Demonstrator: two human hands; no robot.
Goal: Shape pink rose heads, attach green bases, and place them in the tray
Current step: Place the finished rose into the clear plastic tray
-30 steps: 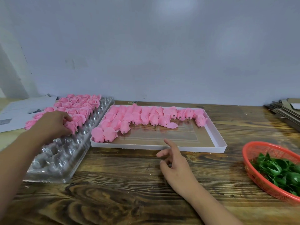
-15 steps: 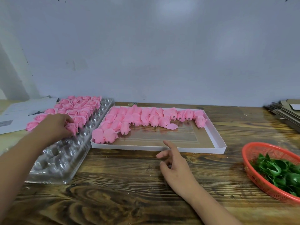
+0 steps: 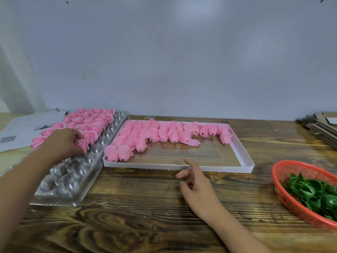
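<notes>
Left hand (image 3: 63,141) curled over a rose head (image 3: 83,144) at near edge of the pink cluster in the clear plastic tray (image 3: 73,172), fingertips pinching it. Right hand (image 3: 196,185) idle on table (image 3: 145,212), holds nothing, fingers loose, index pointing up toward the white box (image 3: 244,157).

Handling, by the look: rose heads very light, soft, thin petals; prob. crush or bruise if squeezed. One loose petal (image 3: 194,142) lying in the box says petals shed easily. Best taken low, near the base, w/ fingertips only, not across the bloom. Heads in the box show a small dark stub underneath; likely the spot for the green base, also a firmer place to grip. Green bases (image 3: 313,194) in the red basket (image 3: 284,198) look thin, leafy, flexible, tangled together; may lift out in clumps, so pick one at a time.

Counts: 2 hands, 1 plastic tray, 1 box, 1 basket. Roses in plastic tray approx. 25–30, packed at far end, too overlapped for exact no.; near half of pockets vacant. Roses in box approx. 25, in rows along the far wall plus a few down the left side, one apart at right. Green bases: a heap, can't count. Also paper sheets (image 3: 21,128) far left, cardboard stack (image 3: 322,125) far right.
</notes>
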